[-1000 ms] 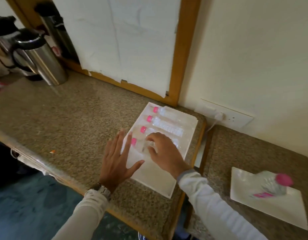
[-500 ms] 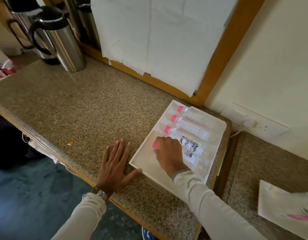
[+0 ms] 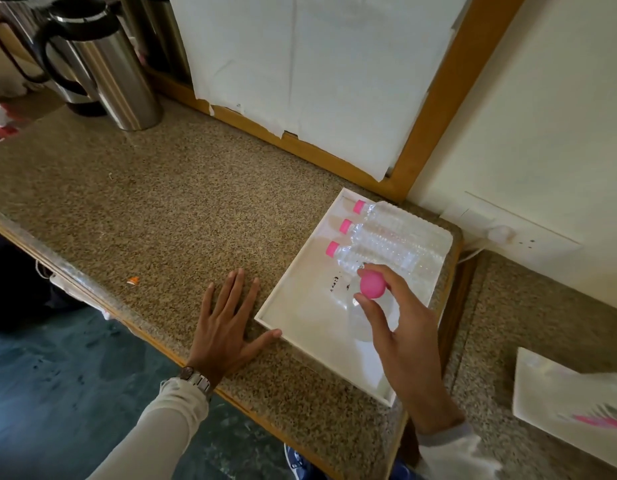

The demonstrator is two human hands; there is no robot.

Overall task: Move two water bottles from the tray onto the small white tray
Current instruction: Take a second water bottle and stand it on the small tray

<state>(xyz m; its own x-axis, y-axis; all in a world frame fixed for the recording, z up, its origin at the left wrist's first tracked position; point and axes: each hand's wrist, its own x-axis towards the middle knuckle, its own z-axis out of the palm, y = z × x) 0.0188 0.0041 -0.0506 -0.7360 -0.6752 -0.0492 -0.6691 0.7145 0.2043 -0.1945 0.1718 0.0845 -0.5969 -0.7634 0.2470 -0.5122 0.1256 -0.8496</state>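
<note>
A large white tray sits on the granite counter. Three clear water bottles with pink caps lie side by side at its far end. My right hand grips a fourth clear bottle, lifted above the tray with its pink cap pointing up at me. My left hand rests flat on the counter, fingers spread, thumb touching the tray's near left corner. The small white tray lies on the lower counter at the right edge, with a blurred pink-labelled bottle on it.
Steel thermos jugs stand at the back left of the counter. A wood-framed board covered with paper leans on the wall behind. A wall socket with a plug is right of the tray. A small orange scrap lies near the counter's front edge.
My right hand has closed on the nearest bottle and raised it off the large tray, tipping it upright. My left hand stays flat on the counter. The view has shifted left.
</note>
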